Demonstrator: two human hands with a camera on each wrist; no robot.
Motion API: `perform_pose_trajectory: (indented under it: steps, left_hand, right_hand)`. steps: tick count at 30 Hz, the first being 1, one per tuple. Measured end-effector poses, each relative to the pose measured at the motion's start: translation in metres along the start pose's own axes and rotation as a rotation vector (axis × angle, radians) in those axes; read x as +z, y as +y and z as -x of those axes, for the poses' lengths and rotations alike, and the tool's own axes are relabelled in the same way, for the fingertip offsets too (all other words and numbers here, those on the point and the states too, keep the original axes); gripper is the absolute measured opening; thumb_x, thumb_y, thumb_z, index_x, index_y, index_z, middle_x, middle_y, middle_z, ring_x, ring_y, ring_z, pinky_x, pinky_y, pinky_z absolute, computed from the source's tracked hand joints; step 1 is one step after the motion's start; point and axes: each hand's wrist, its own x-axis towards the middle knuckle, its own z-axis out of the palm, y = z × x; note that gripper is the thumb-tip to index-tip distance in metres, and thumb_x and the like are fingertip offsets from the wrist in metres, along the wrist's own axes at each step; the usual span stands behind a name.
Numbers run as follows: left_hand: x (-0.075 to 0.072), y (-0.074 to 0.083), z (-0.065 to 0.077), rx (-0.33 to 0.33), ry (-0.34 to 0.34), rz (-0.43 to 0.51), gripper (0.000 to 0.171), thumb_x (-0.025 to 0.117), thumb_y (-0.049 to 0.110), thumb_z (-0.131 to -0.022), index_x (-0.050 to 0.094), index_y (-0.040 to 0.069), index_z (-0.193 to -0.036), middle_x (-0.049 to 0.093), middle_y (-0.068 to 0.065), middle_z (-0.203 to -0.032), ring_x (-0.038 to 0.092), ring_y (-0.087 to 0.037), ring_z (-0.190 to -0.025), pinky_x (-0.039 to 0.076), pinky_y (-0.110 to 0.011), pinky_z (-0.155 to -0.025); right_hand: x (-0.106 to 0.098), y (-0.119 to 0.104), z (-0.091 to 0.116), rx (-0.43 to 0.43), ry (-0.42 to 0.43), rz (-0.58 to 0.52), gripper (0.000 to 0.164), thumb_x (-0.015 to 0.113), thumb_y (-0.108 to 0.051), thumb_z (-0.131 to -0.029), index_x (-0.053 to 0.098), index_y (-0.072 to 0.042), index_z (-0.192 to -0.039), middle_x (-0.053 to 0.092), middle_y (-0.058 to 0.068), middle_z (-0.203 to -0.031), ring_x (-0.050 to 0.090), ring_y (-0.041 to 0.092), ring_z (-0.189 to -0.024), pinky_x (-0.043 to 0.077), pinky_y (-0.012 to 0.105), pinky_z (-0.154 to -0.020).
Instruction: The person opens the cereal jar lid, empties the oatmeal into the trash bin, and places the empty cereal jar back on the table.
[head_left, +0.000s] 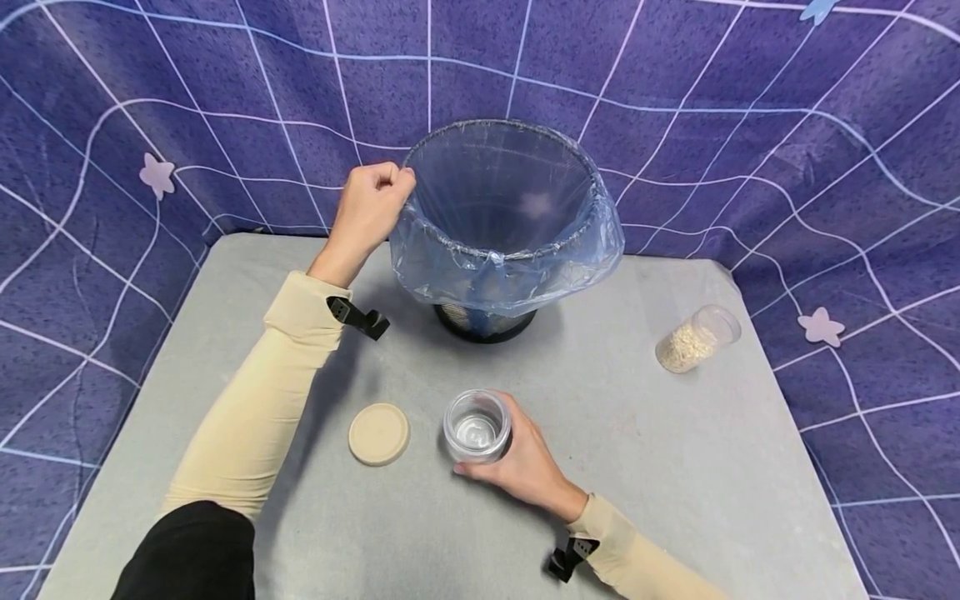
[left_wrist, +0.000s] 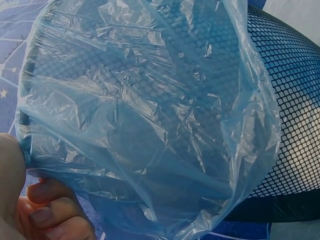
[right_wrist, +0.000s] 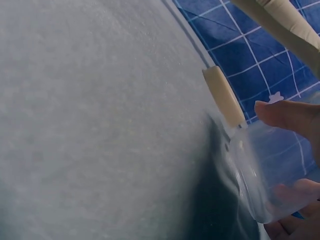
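Observation:
My left hand [head_left: 372, 202] pinches a blue plastic trash bag [head_left: 510, 279] at the left rim of a black mesh wastebasket [head_left: 486, 327]. The bag lines the basket and folds over its rim. In the left wrist view, the thumb lies at the rim and the curled fingers [left_wrist: 57, 212] sit beside the film. Lower down, my right hand [head_left: 528, 462] grips a clear jar [head_left: 476, 425] round its right side, with the lidless mouth facing up. Left of the jar, a round beige lid [head_left: 378, 434] lies flat on the table.
At the right of the grey table [head_left: 637, 467], a clear container of pale flakes [head_left: 693, 340] lies tilted. A purple cloth [head_left: 285, 83] with a line grid and star shapes hangs behind and at both sides. The wastebasket stands near the back edge.

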Motion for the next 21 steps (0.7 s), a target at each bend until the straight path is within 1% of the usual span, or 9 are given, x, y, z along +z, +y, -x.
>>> perform_pose_trajectory:
  steps: [5,11,17,21]
  left_hand:
    - [-0.0006,0.0003,0.0002,-0.002,-0.001,0.0,0.045,0.061,0.027,-0.101,0.041,0.02,-0.061,0.033,0.013,-0.057,0.035,-0.012,-0.061,0.026,-0.029,-0.061]
    - [-0.0005,0.0009,-0.0003,-0.003,0.008,0.018,0.045,0.061,0.024,-0.101,0.041,0.019,-0.06,0.034,0.013,-0.056,0.035,-0.012,-0.061,0.027,-0.029,-0.061]
    - [0.0007,0.0006,-0.0002,-0.02,0.007,0.013,0.045,0.06,0.025,-0.101,0.042,0.019,-0.06,0.034,0.014,-0.056,0.036,-0.012,-0.063,0.028,-0.029,-0.062]
    - [0.0011,0.0012,0.0003,-0.027,0.001,0.009,0.045,0.06,0.026,-0.101,0.041,0.019,-0.06,0.034,0.014,-0.056,0.037,-0.013,-0.064,0.028,-0.029,-0.063]
  right_hand:
    - [0.002,0.0008,-0.005,-0.014,-0.024,-0.009,0.1,0.106,-0.028,-0.064,0.053,-0.026,-0.148,0.068,0.001,-0.138,0.065,0.019,-0.128,0.049,0.043,-0.111]
    - [0.0043,0.0025,-0.0105,-0.012,-0.048,-0.011,0.101,0.105,-0.028,-0.064,0.051,-0.027,-0.149,0.068,-0.001,-0.139,0.064,0.017,-0.13,0.048,0.042,-0.112]
    - [0.0048,0.0027,-0.0088,0.001,-0.062,-0.004,0.103,0.105,-0.025,-0.063,0.05,-0.027,-0.149,0.066,-0.003,-0.141,0.062,0.016,-0.132,0.047,0.044,-0.113]
    - [0.005,0.003,-0.0076,0.004,-0.068,-0.025,0.104,0.105,-0.025,-0.064,0.049,-0.029,-0.151,0.065,-0.004,-0.143,0.061,0.016,-0.133,0.046,0.044,-0.115]
